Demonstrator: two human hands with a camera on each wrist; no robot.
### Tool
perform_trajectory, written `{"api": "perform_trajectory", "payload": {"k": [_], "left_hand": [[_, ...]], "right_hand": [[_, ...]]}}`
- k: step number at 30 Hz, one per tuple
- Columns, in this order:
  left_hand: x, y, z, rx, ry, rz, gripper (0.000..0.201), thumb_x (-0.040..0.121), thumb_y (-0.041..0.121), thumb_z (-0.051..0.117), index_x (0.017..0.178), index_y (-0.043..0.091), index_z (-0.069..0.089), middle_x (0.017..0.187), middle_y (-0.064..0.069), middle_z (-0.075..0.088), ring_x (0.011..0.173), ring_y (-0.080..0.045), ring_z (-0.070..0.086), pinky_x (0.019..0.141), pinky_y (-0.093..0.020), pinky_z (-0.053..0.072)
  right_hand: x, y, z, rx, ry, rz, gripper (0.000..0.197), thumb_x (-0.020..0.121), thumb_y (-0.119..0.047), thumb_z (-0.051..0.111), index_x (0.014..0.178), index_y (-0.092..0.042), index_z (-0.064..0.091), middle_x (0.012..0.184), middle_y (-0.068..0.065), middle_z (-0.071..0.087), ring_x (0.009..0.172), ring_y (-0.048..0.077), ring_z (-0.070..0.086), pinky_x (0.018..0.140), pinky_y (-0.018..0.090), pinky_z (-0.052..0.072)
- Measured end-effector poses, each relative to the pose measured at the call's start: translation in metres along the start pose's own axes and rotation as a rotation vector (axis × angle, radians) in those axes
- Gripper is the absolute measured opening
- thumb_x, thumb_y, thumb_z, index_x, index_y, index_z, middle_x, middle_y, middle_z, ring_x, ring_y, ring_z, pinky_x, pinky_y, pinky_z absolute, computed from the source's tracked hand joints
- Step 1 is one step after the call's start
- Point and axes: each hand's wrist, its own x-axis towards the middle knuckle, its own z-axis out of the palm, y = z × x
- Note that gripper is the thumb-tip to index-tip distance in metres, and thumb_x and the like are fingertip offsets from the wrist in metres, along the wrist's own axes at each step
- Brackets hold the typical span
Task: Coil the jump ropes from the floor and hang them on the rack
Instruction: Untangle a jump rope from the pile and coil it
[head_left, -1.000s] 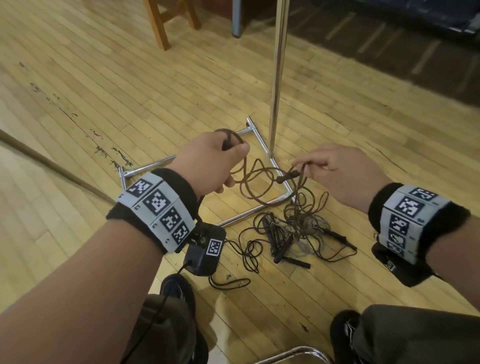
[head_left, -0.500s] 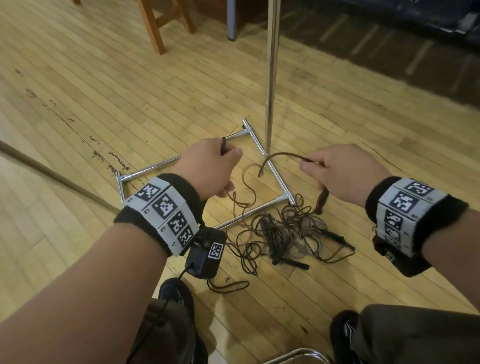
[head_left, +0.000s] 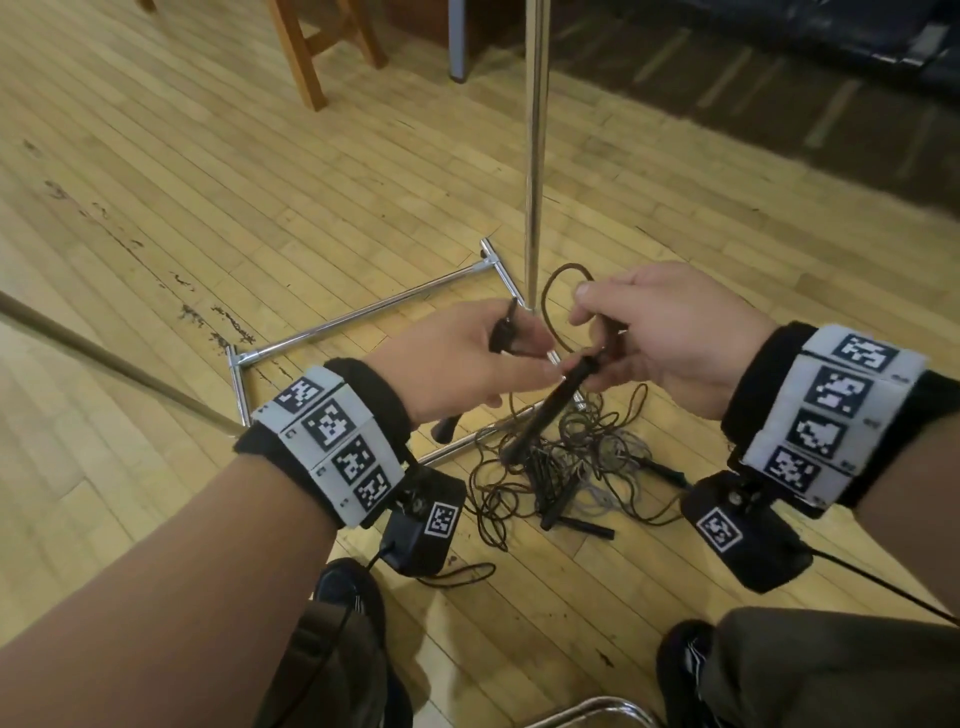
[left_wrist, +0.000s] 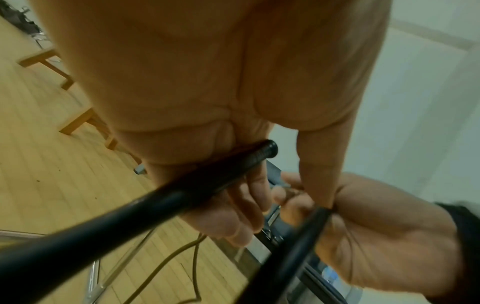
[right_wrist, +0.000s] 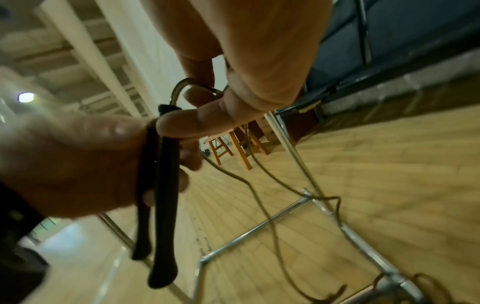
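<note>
Now | your left hand (head_left: 470, 358) is gripping one black handle (head_left: 447, 426) | your right hand (head_left: 670, 332) is pinching the second handle (head_left: 550, 410) | tangled ropes (head_left: 587, 467) are lying on the floor (head_left: 260, 156).

Worn wooden plank floor (head_left: 218, 171), wooden stool legs (head_left: 306, 57), dark mat (head_left: 779, 78) beyond

Left hand (left_wrist: 221, 92) grips black handle (left_wrist: 161, 197) (blurred).

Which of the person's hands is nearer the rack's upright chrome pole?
Right. The right hand sits just beside the pole at its base; the left hand is slightly farther off on the other side.
</note>
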Motion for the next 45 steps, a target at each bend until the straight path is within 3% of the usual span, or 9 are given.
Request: {"api": "perform_trajectory", "payload": {"k": [3, 8, 14, 20, 28, 34, 38, 42, 45], "left_hand": [[0.000, 0.004, 0.009, 0.110, -0.034, 0.016, 0.030, 0.080, 0.044, 0.088, 0.096, 0.031, 0.066, 0.066, 0.027, 0.065, 0.059, 0.008, 0.060, 0.052, -0.005, 0.041], [-0.002, 0.009, 0.011, 0.133, -0.022, 0.051, 0.022, 0.085, 0.024, 0.086, 0.097, 0.020, 0.068, 0.068, 0.014, 0.063, 0.058, 0.001, 0.055, 0.057, -0.013, 0.042], [-0.004, 0.009, 0.012, 0.276, -0.026, 0.012, 0.009, 0.097, 0.021, 0.068, 0.105, 0.023, 0.065, 0.080, 0.010, 0.061, 0.060, 0.000, 0.053, 0.058, -0.021, 0.043], [-0.010, 0.013, 0.006, 0.255, -0.150, -0.045, 0.015, 0.098, 0.018, 0.063, 0.095, 0.026, 0.076, 0.068, 0.017, 0.060, 0.075, -0.014, 0.059, 0.080, -0.038, 0.052], [-0.010, 0.013, 0.003, 0.028, -0.091, -0.010, 0.018, 0.096, 0.004, 0.063, 0.087, 0.016, 0.072, 0.055, 0.009, 0.054, 0.061, -0.015, 0.055, 0.051, -0.016, 0.044], [-0.003, 0.006, -0.007, -0.229, 0.185, 0.004, 0.016, 0.100, 0.005, 0.062, 0.094, 0.011, 0.075, 0.056, 0.009, 0.049, 0.050, -0.010, 0.043, 0.056, -0.034, 0.044], [-0.003, 0.002, -0.020, -0.408, 0.381, 0.008, 0.017, 0.100, 0.004, 0.060, 0.104, 0.006, 0.076, 0.057, 0.009, 0.047, 0.048, -0.009, 0.041, 0.048, -0.027, 0.042], [-0.005, -0.002, -0.039, -0.590, 0.567, -0.013, 0.022, 0.099, 0.007, 0.059, 0.099, 0.010, 0.081, 0.057, 0.008, 0.050, 0.046, -0.008, 0.040, 0.044, -0.023, 0.038], [-0.011, -0.012, -0.071, -0.896, 0.729, -0.036, 0.029, 0.103, 0.009, 0.051, 0.094, 0.008, 0.078, 0.055, 0.008, 0.045, 0.043, -0.007, 0.036, 0.040, -0.021, 0.034]], "right_hand": [[-0.010, -0.009, 0.010, 0.180, -0.050, 0.035, 0.019, 0.100, -0.015, 0.063, 0.104, 0.003, 0.064, 0.082, 0.017, 0.060, 0.078, 0.037, 0.075, 0.050, 0.031, 0.061], [-0.017, -0.004, 0.021, 0.252, -0.099, 0.030, 0.025, 0.099, -0.013, 0.065, 0.114, 0.006, 0.060, 0.105, 0.030, 0.074, 0.080, 0.029, 0.077, 0.060, 0.028, 0.063], [-0.012, 0.003, 0.017, -0.519, 0.031, -0.192, 0.034, 0.094, -0.045, 0.069, 0.093, -0.012, 0.070, 0.082, 0.001, 0.075, 0.076, 0.015, 0.068, 0.075, 0.038, 0.056], [-0.013, 0.002, 0.016, -0.658, -0.097, -0.215, 0.043, 0.091, -0.028, 0.060, 0.132, -0.042, 0.056, 0.133, -0.025, 0.056, 0.101, 0.004, 0.062, 0.087, 0.028, 0.054], [-0.014, 0.004, 0.017, -0.597, -0.307, -0.260, 0.032, 0.097, -0.021, 0.056, 0.117, -0.046, 0.058, 0.083, 0.000, 0.074, 0.079, 0.027, 0.071, 0.079, 0.062, 0.057], [-0.006, 0.008, 0.010, -0.622, -0.290, -0.250, 0.015, 0.100, -0.025, 0.056, 0.101, -0.034, 0.068, 0.060, -0.021, 0.058, 0.053, 0.003, 0.062, 0.069, 0.047, 0.064], [-0.002, 0.008, -0.001, -0.703, -0.248, -0.285, 0.018, 0.101, -0.037, 0.055, 0.091, -0.034, 0.070, 0.069, -0.002, 0.054, 0.054, 0.004, 0.055, 0.052, 0.018, 0.055], [0.009, 0.015, -0.029, -0.852, -0.130, -0.254, 0.022, 0.102, -0.043, 0.050, 0.090, -0.036, 0.067, 0.071, 0.001, 0.064, 0.064, 0.025, 0.063, 0.057, 0.031, 0.058], [0.019, 0.031, -0.054, -0.926, -0.057, -0.195, 0.024, 0.103, -0.043, 0.048, 0.089, -0.033, 0.065, 0.061, -0.008, 0.062, 0.056, 0.013, 0.058, 0.045, 0.020, 0.043]]}}
